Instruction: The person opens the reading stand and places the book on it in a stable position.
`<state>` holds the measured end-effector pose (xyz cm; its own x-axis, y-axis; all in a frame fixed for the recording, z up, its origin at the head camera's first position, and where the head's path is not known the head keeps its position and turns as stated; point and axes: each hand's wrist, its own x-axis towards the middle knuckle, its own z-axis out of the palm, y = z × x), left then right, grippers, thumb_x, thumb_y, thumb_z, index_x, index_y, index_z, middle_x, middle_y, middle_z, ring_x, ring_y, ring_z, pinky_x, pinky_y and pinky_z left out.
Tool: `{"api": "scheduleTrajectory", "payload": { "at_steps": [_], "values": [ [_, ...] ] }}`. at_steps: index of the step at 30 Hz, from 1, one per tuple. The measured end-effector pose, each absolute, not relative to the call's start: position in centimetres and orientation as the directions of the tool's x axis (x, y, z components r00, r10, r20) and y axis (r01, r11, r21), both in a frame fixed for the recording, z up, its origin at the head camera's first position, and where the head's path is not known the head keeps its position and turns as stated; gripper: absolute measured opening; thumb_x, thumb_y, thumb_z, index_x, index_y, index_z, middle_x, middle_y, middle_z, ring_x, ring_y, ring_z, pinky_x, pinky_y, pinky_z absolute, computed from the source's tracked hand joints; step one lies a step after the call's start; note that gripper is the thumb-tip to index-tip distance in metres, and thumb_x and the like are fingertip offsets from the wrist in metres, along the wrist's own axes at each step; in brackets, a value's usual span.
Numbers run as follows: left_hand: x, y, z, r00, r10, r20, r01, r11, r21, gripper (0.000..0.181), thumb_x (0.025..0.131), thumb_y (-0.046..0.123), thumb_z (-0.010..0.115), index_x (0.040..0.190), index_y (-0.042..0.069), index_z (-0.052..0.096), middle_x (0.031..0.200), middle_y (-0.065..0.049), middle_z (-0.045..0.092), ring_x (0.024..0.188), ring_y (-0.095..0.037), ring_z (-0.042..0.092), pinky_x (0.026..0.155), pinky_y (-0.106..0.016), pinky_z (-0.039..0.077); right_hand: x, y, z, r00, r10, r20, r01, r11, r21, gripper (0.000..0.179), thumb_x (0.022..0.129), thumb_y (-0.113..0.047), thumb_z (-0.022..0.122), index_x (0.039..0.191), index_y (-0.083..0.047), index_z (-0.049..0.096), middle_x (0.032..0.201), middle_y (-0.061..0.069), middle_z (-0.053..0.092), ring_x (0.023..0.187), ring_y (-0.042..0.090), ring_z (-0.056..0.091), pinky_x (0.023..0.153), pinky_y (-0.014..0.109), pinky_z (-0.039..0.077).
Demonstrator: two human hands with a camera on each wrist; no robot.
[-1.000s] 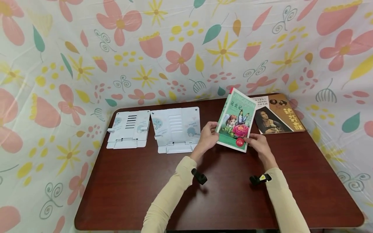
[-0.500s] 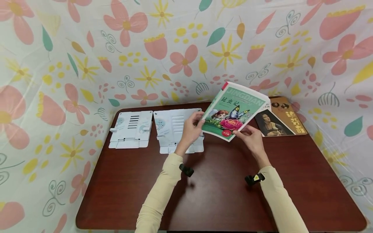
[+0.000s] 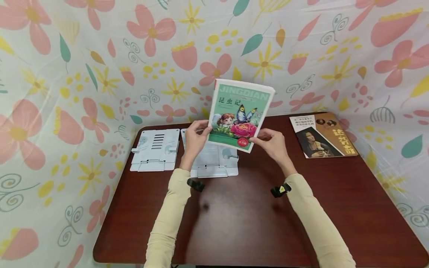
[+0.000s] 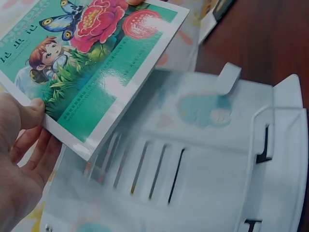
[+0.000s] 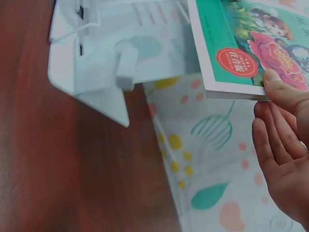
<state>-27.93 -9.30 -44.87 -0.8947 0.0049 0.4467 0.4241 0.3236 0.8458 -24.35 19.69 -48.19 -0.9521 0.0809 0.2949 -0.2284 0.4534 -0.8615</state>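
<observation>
A green-covered book [image 3: 239, 115] with a girl, a butterfly and a pink flower on its front is held up above the table, slightly tilted. My left hand [image 3: 196, 143] pinches its left edge, thumb on the cover and fingers behind. At the lower right corner my right hand [image 3: 273, 145] grips it the same way, as the right wrist view shows. Behind and below the book stands a white book stand [image 3: 214, 162], its upper part hidden in the head view; slots, a side clip and a wire holder show on the stand [image 4: 212, 145] in the left wrist view.
A second white book stand [image 3: 155, 149] is at the left of the dark wooden table [image 3: 234, 223]. A brown and white book [image 3: 323, 136] with a portrait lies at the back right. A flower-patterned curtain [image 3: 134, 74] closes off the back and sides.
Both hands have carried the green book left and up, from beside the brown book to in front of the right-hand stand. The cover now faces the head camera more squarely.
</observation>
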Motion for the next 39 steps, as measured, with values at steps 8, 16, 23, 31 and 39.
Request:
{"api": "scheduleTrajectory", "payload": {
  "at_steps": [8, 16, 23, 31, 39],
  "values": [
    [-27.7, -13.6, -45.5, -0.905, -0.127, 0.407, 0.344, 0.346, 0.873, 0.024, 0.09, 0.018, 0.079, 0.112, 0.01, 0.079, 0.102, -0.011, 0.073, 0.095, -0.023, 0.071, 0.086, -0.036, 0.06, -26.8, 15.6, -46.6, -0.947, 0.013, 0.322, -0.271, 0.51, -0.817, 0.032, 0.084, -0.037, 0.084, 0.104, -0.013, 0.077, 0.098, 0.008, 0.078, 0.091, 0.022, 0.074, 0.076, 0.033, 0.057],
    [-27.2, -15.1, -46.7, -0.905, -0.191, 0.381, 0.3, 0.348, 0.888, 0.025, 0.086, 0.014, 0.082, 0.111, 0.01, 0.08, 0.098, -0.015, 0.078, 0.084, -0.017, 0.072, 0.072, -0.019, 0.054, -26.8, 13.4, -46.7, -0.916, -0.041, 0.399, -0.352, 0.562, -0.749, 0.025, 0.086, -0.023, 0.083, 0.103, -0.01, 0.071, 0.095, 0.012, 0.076, 0.086, 0.028, 0.074, 0.082, 0.046, 0.061],
    [-26.9, -16.1, -48.2, -0.903, -0.211, 0.375, 0.294, 0.335, 0.895, 0.024, 0.083, 0.011, 0.084, 0.107, 0.009, 0.081, 0.094, -0.017, 0.077, 0.075, 0.001, 0.064, 0.064, -0.015, 0.048, -26.5, 12.8, -47.9, -0.889, -0.1, 0.447, -0.414, 0.594, -0.69, 0.023, 0.083, -0.02, 0.085, 0.095, -0.011, 0.068, 0.091, 0.009, 0.075, 0.084, 0.025, 0.073, 0.077, 0.044, 0.059],
    [-26.2, -16.4, -49.7, -0.923, -0.195, 0.333, 0.263, 0.313, 0.913, 0.026, 0.084, 0.014, 0.084, 0.11, 0.011, 0.081, 0.097, -0.015, 0.077, 0.079, -0.004, 0.067, 0.063, -0.016, 0.049, -26.1, 12.8, -49.2, -0.88, -0.117, 0.459, -0.426, 0.623, -0.656, 0.024, 0.08, -0.02, 0.087, 0.088, -0.01, 0.067, 0.086, 0.01, 0.072, 0.078, 0.029, 0.07, 0.07, 0.041, 0.057],
    [-25.3, -17.2, -50.9, -0.929, -0.229, 0.29, 0.204, 0.335, 0.92, 0.026, 0.084, 0.013, 0.084, 0.109, 0.008, 0.081, 0.098, -0.017, 0.078, 0.093, -0.024, 0.071, 0.065, -0.014, 0.048, -25.7, 12.0, -50.4, -0.899, -0.129, 0.418, -0.398, 0.639, -0.658, 0.025, 0.08, -0.023, 0.088, 0.09, -0.01, 0.068, 0.086, 0.009, 0.072, 0.077, 0.025, 0.068, 0.07, 0.042, 0.057]
  ]
}}
